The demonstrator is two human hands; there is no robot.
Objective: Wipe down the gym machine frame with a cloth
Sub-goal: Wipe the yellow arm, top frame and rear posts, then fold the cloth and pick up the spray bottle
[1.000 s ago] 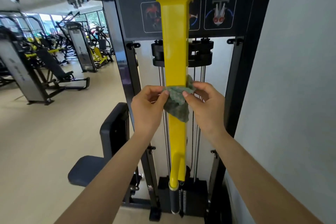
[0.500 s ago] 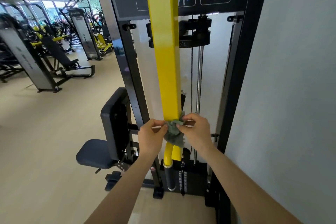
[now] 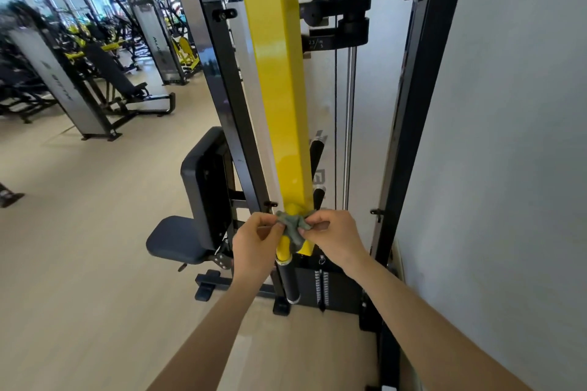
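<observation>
Cloth [image 3: 292,227] pinched by left hand [image 3: 257,238], right hand [image 3: 333,235], against yellow arm [image 3: 276,89]; label [image 3: 316,44] blurred.

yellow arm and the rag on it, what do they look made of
The yellow arm looks like square metal tube with glossy paint or powder coat: straight edges and bright reflections. The rag is soft matte grey-green fabric, perhaps microfibre: it bunches and wrinkles.

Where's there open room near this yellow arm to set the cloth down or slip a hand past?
Bare: the black padded seat, left of the black frame upright, and the pale floor beyond it. A gap lies between the yellow square arm and the black cable. Crowded: the arm's lower end, where left hand and right hand pinch the green cloth.
</observation>
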